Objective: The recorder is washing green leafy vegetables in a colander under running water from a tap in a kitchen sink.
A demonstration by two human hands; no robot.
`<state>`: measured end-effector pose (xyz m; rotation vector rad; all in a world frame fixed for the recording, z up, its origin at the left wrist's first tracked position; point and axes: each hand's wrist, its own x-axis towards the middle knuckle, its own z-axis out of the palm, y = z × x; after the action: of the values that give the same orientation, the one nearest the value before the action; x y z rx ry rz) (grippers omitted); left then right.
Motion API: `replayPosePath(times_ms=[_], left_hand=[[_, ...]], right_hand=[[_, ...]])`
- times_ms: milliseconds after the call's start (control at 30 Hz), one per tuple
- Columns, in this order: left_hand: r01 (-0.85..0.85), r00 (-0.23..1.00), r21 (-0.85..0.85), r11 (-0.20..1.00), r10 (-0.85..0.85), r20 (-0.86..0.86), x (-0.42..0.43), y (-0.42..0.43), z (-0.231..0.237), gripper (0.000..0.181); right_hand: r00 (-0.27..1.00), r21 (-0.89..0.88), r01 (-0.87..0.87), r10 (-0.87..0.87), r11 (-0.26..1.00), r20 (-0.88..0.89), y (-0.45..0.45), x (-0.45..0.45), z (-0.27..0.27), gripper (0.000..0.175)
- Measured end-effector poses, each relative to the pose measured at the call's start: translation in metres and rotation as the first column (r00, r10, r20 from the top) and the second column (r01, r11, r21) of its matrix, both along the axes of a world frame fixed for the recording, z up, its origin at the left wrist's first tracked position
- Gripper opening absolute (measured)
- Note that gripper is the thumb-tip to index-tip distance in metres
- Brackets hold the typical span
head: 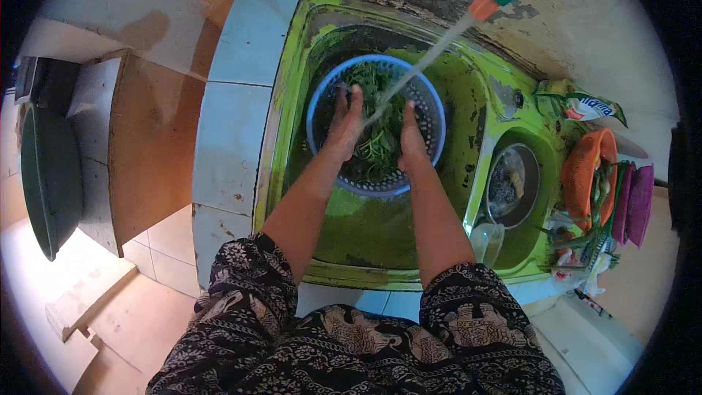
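Note:
A blue plastic colander (311,130) sits in the large basin of a green, worn sink (351,241). Leafy greens with pale stems (378,145) lie inside it. My left hand (346,127) is over the left part of the greens, its fingers apart. On their right side, my right hand (412,137) reaches inside the colander's rim, fingers extended and partly hidden. The palms face each other and neither is closed around a bunch. From a green hose with an orange end (485,6), a stream of water falls onto the greens between my hands.
A metal pot (535,197) with water and something pale stands in the small right basin. Beside it are a clear plastic container (488,244), an orange basket (581,175) with green vegetables, purple baskets (636,203) and a green packet (581,101). A dark green basin (52,181) stands far left.

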<state>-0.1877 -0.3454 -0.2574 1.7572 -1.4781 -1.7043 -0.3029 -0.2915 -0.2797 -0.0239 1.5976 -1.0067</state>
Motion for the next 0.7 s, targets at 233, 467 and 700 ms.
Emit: replayPosePath(times_ms=[233,467,700], left_hand=[[-0.227,0.929,-0.497,0.838,0.033,-0.369,0.003,-0.005,0.002,0.051],[0.096,0.994,-0.905,0.414,-0.080,0.069,0.025,0.018,0.001,0.039],[0.820,0.492,-0.052,0.570,-0.656,0.572,0.044,-0.002,0.035,0.029]], right_hand=[[0.951,-0.392,-0.191,0.070,0.900,-0.302,-0.011,-0.004,0.018,0.067],[0.106,0.070,-0.720,0.210,0.690,-0.972,0.024,0.005,0.023,0.049],[0.326,0.100,-0.869,0.712,0.485,-0.622,0.023,-0.038,0.053,0.027]])
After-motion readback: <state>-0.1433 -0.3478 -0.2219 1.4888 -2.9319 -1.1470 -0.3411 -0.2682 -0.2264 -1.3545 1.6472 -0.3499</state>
